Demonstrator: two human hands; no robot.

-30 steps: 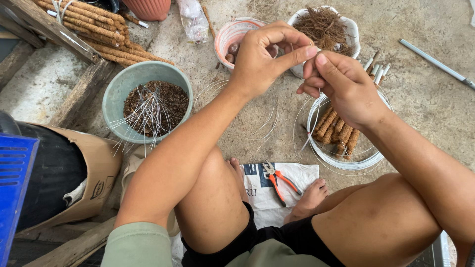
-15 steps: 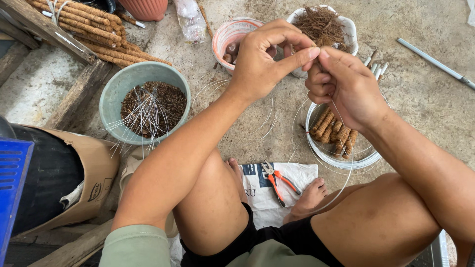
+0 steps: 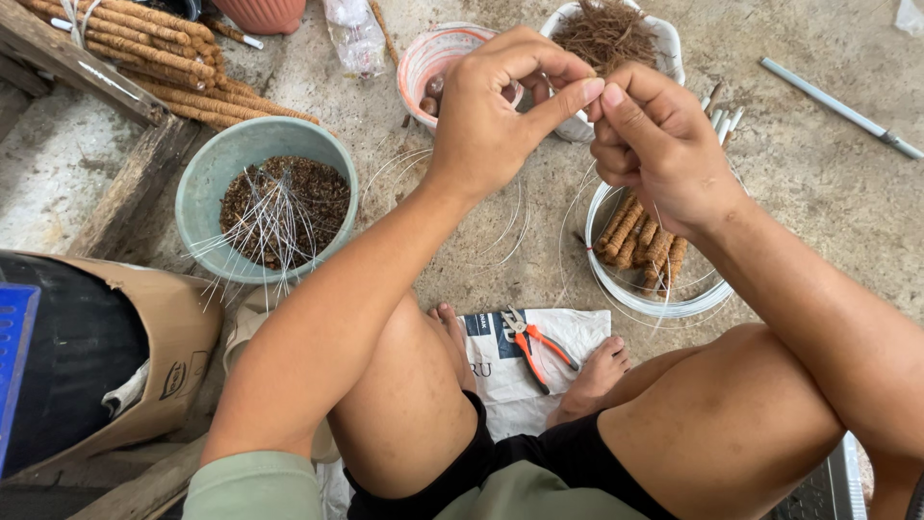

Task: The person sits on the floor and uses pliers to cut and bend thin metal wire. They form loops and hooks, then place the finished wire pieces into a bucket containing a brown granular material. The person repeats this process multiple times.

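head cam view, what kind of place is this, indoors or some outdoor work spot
Most likely an informal outdoor or yard work spot. The person sits on a bare concrete floor, with a teal bowl of brown bits and wires, bundled brown sticks, and orange-handled pliers lying on a sack.

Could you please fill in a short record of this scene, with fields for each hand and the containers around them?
Left hand: raised over the ground, thumb and forefinger pinched at the tips, meeting the right hand.
Right hand: fingers closed on a thin wire that trails down.
Green bowl: dark bits and loose wire pieces inside.
White tub: short brown wrapped sticks inside.
Pliers: orange handles, lying on a white sack by the feet.
Ground: concrete.
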